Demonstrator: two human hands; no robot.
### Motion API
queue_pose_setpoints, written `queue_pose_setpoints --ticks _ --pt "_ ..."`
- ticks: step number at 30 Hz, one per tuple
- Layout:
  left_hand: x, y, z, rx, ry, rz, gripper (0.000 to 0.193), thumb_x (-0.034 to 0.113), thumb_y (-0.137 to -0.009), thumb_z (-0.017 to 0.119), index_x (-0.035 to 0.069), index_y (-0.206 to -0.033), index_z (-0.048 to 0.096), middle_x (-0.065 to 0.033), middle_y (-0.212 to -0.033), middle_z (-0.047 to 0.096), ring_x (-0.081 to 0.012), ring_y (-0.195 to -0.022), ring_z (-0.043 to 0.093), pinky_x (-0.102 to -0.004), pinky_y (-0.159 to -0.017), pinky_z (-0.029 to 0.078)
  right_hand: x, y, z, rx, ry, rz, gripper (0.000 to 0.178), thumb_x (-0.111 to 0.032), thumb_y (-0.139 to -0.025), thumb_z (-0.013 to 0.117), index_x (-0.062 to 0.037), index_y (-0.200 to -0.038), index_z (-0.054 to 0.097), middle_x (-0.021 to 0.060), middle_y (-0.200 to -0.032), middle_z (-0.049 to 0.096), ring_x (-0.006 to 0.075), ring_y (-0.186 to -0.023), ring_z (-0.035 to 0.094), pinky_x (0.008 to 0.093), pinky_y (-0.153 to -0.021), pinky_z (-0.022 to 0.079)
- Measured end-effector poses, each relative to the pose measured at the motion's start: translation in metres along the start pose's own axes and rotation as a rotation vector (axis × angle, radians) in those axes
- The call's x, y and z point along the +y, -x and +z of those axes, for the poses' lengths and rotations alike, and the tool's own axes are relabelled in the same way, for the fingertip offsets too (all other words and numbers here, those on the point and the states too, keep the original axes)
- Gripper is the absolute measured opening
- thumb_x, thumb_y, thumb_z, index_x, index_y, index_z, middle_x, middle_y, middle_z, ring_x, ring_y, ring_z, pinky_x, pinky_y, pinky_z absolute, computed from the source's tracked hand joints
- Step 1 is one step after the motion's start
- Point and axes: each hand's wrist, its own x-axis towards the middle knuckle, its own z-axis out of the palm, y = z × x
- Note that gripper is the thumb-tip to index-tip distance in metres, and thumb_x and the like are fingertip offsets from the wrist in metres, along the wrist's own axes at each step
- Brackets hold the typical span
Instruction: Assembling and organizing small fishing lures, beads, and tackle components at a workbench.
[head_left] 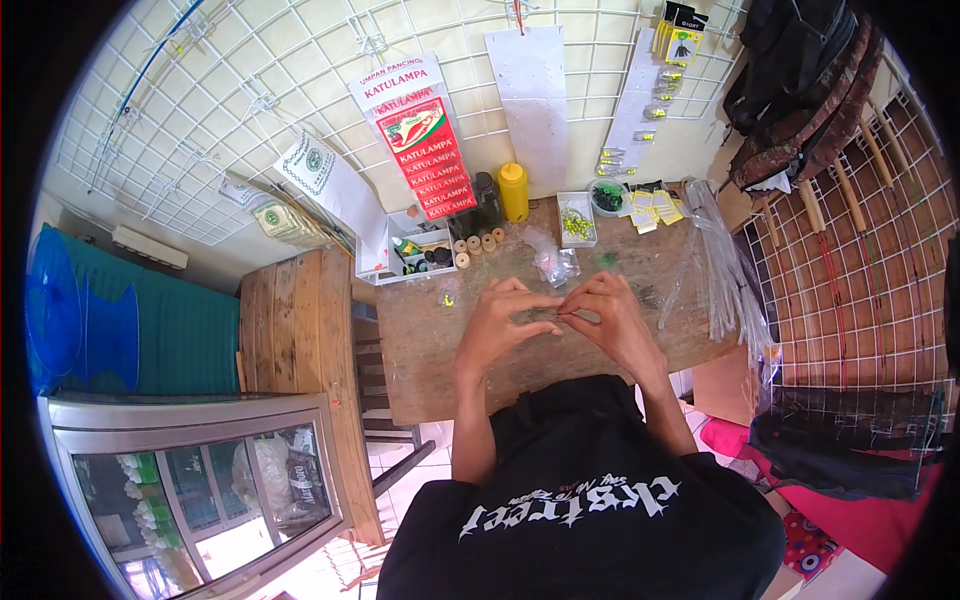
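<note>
Works over a wooden counter (430, 365) with a crowded far edge: from the far left corner, a white box (374, 268) of small bottles, pale rounds (473, 246), a dark jar (488, 205), a yellow bottle (514, 197), a white tray (578, 243) of yellow-green bits, a tub (608, 200) of green pieces and yellow-and-white cards (656, 208). Has clear plastic sleeves (728, 272) along the right edge, a crumpled clear bag (550, 256) just beyond the fingertips, and a yellow-green piece (448, 299) near the left edge. Brings the left hand (497, 320) and right hand (608, 308) together above the counter's middle, right thumb and forefinger pinched on a tiny item (560, 310); leaves any left-hand grip impossible to tell. Looks minute, mostly covered by fingers, too unclear for shape or colour.
</note>
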Motion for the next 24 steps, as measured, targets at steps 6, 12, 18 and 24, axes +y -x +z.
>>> queue_pose_setpoints --ticks 6,12,18,24 --pt "0.006 -0.003 0.004 0.054 -0.086 0.032 0.030 0.022 -0.063 0.077 0.011 -0.090 0.072 -0.0015 -0.074 0.066 -0.0162 -0.070 0.054 -0.0309 -0.072 0.035 -0.001 0.000 -0.003 -0.003 0.020 -0.020 0.011 -0.014 -0.070 0.073 -0.0097 -0.080 0.069 0.0011 -0.084 0.065 0.0201 -0.088 0.055 0.0352 -0.077 0.038" --pt "0.005 0.001 0.002 0.054 -0.068 -0.023 0.019 0.017 -0.066 0.075 0.010 -0.084 0.072 -0.0030 -0.072 0.065 -0.0167 -0.069 0.054 -0.0313 -0.070 0.035 -0.007 -0.003 -0.010 -0.049 0.027 -0.014 0.010 -0.012 -0.070 0.072 -0.0079 -0.079 0.068 0.0028 -0.084 0.065 0.0211 -0.087 0.056 0.0346 -0.081 0.040" --pt "0.003 0.000 0.003 0.008 -0.161 0.070 0.013 0.013 -0.067 0.074 0.009 -0.079 0.072 -0.0014 -0.069 0.065 -0.0179 -0.068 0.054 -0.0314 -0.073 0.037 -0.003 -0.001 -0.008 -0.054 0.047 -0.033 0.011 -0.012 -0.072 0.070 -0.0075 -0.082 0.068 0.0043 -0.084 0.064 0.0226 -0.088 0.055 0.0357 -0.079 0.039" --pt "0.006 -0.001 0.001 -0.024 -0.266 0.120 0.009 0.014 -0.072 0.068 0.010 -0.080 0.070 -0.0005 -0.077 0.064 -0.0185 -0.078 0.054 -0.0335 -0.074 0.037 -0.005 -0.003 -0.011 -0.062 0.070 -0.017 0.010 -0.011 -0.073 0.068 -0.0074 -0.083 0.068 0.0052 -0.084 0.064 0.0233 -0.088 0.055 0.0361 -0.079 0.039"
